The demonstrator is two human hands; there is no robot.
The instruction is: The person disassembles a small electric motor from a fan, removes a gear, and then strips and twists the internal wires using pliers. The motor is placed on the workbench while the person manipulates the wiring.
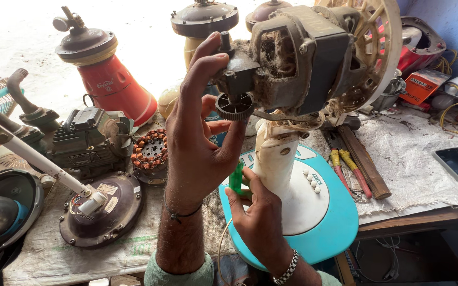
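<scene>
Cluttered workbench (414, 159), hands half-hiding green screwdriver (236, 179)
</scene>
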